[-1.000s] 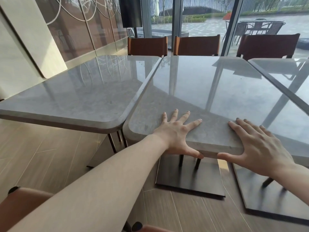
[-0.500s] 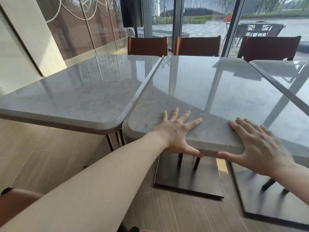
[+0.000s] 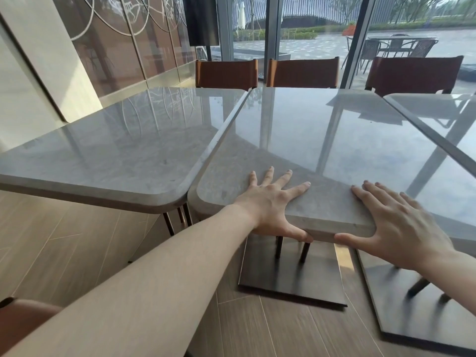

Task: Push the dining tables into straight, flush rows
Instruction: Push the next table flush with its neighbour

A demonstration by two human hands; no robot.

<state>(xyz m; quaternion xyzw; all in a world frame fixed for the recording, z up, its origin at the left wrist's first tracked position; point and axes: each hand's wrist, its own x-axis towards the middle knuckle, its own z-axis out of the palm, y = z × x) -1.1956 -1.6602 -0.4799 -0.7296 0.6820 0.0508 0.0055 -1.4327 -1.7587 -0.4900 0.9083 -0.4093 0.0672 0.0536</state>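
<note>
no readable text, no labels, brands, numbers or signs

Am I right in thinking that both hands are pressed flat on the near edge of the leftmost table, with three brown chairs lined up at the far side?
Not quite: in the head view the left hand and right hand rest on the middle table, not the leftmost table. The three brown chairs do stand at the far side.
</note>
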